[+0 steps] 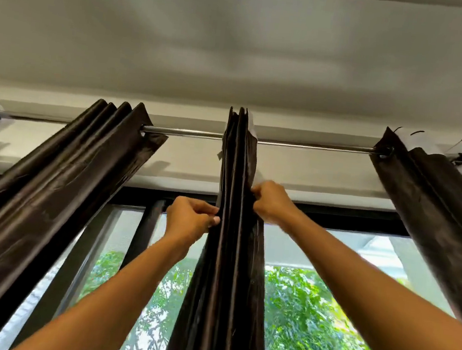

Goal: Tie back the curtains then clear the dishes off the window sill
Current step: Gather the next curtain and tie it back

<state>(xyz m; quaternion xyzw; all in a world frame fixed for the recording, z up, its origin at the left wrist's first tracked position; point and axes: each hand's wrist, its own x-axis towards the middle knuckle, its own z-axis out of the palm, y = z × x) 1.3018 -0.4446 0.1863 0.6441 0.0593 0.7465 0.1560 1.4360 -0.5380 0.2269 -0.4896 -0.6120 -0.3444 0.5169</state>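
Pinching the middle curtain (233,204) from both sides, left hand (190,219) and right hand (270,202) are gripping its folds below the rod (313,146).

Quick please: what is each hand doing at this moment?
Left hand: pinches the left edge of the middle curtain.
Right hand: grips its right edge.
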